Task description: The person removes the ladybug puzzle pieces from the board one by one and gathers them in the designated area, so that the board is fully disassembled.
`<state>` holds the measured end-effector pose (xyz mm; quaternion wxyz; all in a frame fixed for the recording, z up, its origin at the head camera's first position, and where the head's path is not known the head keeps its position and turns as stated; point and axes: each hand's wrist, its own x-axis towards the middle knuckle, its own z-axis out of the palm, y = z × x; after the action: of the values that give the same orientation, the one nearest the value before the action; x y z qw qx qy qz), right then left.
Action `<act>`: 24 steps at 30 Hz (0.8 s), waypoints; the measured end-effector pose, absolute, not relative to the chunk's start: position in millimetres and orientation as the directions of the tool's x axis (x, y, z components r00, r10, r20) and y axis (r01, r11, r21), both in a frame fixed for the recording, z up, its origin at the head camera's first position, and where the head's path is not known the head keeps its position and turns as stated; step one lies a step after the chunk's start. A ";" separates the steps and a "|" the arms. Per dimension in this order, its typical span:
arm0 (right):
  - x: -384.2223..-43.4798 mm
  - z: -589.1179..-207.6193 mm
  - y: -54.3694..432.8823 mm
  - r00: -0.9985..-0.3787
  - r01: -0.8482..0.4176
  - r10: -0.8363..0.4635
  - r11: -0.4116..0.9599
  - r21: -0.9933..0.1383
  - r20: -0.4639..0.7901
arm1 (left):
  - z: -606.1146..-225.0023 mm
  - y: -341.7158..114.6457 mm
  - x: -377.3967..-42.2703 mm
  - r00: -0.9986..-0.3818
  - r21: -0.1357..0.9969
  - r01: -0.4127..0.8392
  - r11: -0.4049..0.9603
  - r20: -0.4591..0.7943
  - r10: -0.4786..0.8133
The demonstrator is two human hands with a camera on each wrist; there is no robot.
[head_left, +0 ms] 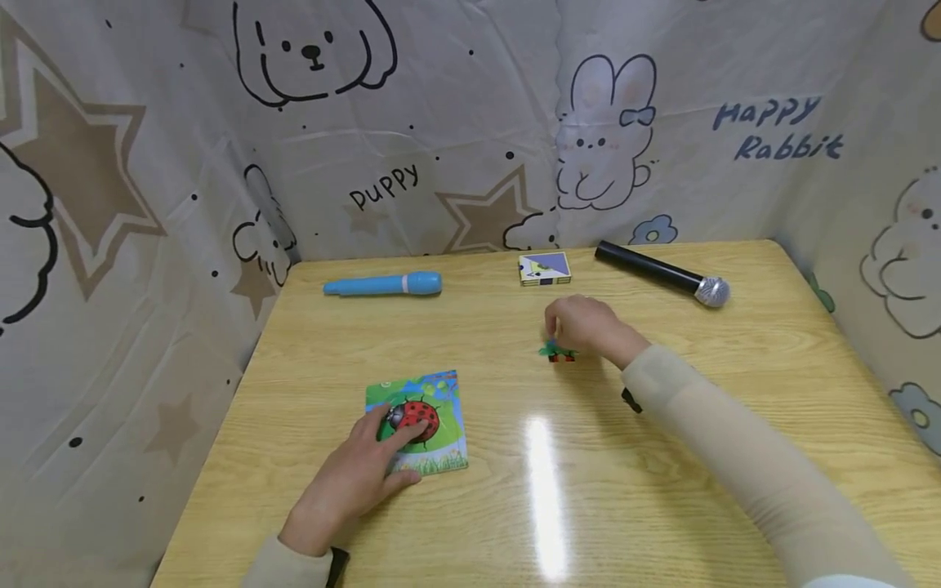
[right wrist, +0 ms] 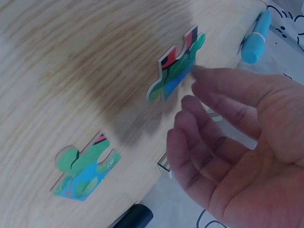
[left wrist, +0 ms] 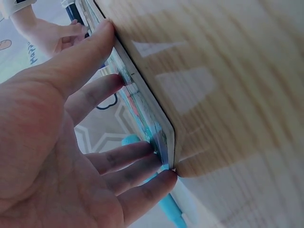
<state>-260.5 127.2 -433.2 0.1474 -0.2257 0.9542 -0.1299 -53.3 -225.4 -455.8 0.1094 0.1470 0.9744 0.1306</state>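
A square ladybug jigsaw board (head_left: pixel 448 425) lies on the table at the left. My left hand (head_left: pixel 353 474) rests on it with spread fingers, the thumb by its near edge; the left wrist view shows these fingers (left wrist: pixel 137 190) at the board's edge. Farther right, my right hand (head_left: pixel 588 327) hovers with loosely bent fingers beside a small green, blue and red puzzle piece (head_left: pixel 560 354). In the right wrist view a fingertip (right wrist: pixel 198 72) meets or overlaps that piece's edge. A second puzzle piece (right wrist: pixel 85 171) lies flat nearby, hidden by the right arm in the head view.
Along the back of the table (head_left: pixel 485 327) lie a blue toy microphone (head_left: pixel 382 283), a flat card box (head_left: pixel 544 268) and a black microphone (head_left: pixel 654 271) with a silver head. A patterned cloth (head_left: pixel 456 122) hangs behind and at both sides.
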 end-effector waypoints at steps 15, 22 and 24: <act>-247.0 -429.4 52.9 -0.760 -0.577 -0.648 0.709 -0.407 -0.051 | -452.2 -220.7 -57.6 -0.928 0.259 0.276 0.926 -0.181 0.327; -220.3 -432.2 -1.5 -0.677 -0.630 -0.734 0.611 -0.480 -0.046 | -454.8 -222.3 -53.4 -0.928 0.252 0.287 0.924 -0.167 0.333; -212.8 -436.7 -16.6 -0.655 -0.638 -0.754 0.590 -0.494 -0.054 | -456.6 -223.3 -51.8 -0.928 0.250 0.296 0.922 -0.153 0.340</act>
<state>-212.8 -16.6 -436.7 0.1299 -0.3945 0.8822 -0.2219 -51.8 -223.3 -456.6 0.0973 0.1631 0.9754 0.1117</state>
